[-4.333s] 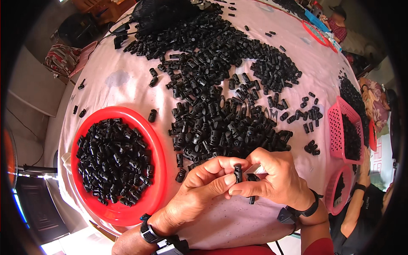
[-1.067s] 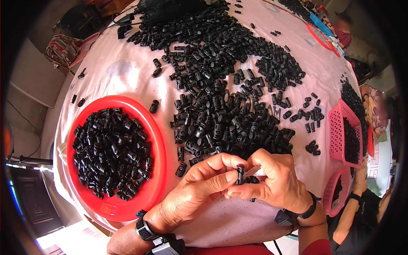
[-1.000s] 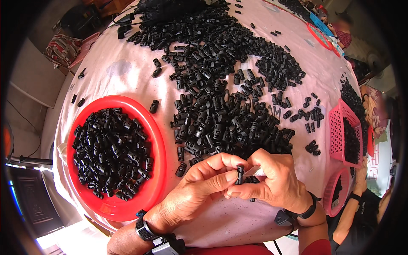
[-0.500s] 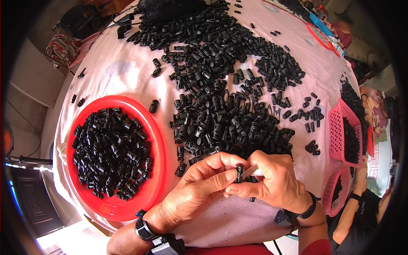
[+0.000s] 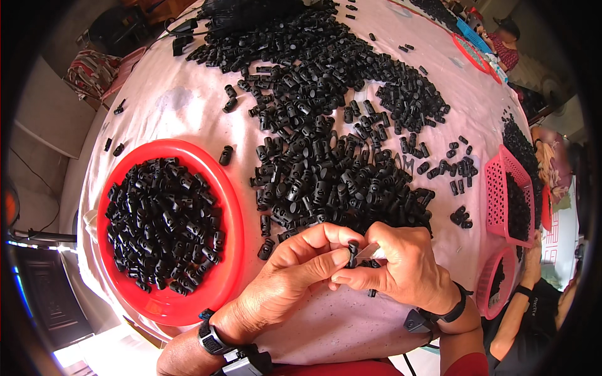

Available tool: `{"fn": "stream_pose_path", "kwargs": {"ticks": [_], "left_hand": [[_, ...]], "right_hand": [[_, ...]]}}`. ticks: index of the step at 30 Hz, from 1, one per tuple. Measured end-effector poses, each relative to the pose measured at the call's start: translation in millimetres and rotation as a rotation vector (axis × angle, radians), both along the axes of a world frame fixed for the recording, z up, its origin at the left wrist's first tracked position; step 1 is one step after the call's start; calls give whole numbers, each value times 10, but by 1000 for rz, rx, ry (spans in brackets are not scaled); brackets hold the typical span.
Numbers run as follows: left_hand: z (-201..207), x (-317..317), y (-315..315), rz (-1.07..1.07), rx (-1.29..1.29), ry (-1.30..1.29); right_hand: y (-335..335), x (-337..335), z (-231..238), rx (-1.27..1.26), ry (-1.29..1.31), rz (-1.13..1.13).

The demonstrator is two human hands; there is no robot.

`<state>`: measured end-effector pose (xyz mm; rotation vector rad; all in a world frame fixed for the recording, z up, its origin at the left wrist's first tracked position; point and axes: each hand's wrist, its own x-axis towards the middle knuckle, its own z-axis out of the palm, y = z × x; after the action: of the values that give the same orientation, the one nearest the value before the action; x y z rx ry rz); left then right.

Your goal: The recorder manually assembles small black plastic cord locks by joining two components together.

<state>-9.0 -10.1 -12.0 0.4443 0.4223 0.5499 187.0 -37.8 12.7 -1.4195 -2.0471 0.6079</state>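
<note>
Between the thumb and forefinger of my left hand (image 5: 291,272) is a small black plastic cord lock (image 5: 353,250), held upright in front of me. My right hand (image 5: 411,269) pinches a thin, pale, flat blade (image 5: 369,250) whose edge meets the cord lock. More black plastic shows under my right fingers, partly hidden by them. Just beyond both hands lies a big heap of cord locks (image 5: 332,175) on a pale pink cloth (image 5: 188,119). To the left, a red basin (image 5: 234,250) holds many of the same pieces.
A pink perforated basket (image 5: 496,194) and a round pink basket (image 5: 486,285) stand at the right, with dark pieces inside. A black bag (image 5: 244,15) lies at the far end of the heap. A co-worker's arm (image 5: 511,319) reaches in at the right; another person (image 5: 503,47) sits farther off.
Both hands stay almost in place, with the blade still against the cord lock. My right fingers have shifted very slightly, and the view has moved a touch.
</note>
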Motion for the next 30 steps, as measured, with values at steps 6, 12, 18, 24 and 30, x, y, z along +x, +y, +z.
{"fn": "stream_pose_path", "kwargs": {"ticks": [6, 12, 18, 24, 30], "left_hand": [[4, 2, 12, -11, 17, 16], [42, -17, 3, -4, 18, 30], [-6, 13, 15, -6, 20, 32], [7, 7, 13, -7, 28, 48], [17, -1, 2, -3, 17, 47]], "right_hand": [[-10, 5, 7, -36, -12, 2], [-3, -14, 38, -44, -10, 11], [-9, 10, 12, -48, -25, 6], [-16, 1, -32, -5, -18, -4], [-17, -6, 9, -49, -25, 9]]}}
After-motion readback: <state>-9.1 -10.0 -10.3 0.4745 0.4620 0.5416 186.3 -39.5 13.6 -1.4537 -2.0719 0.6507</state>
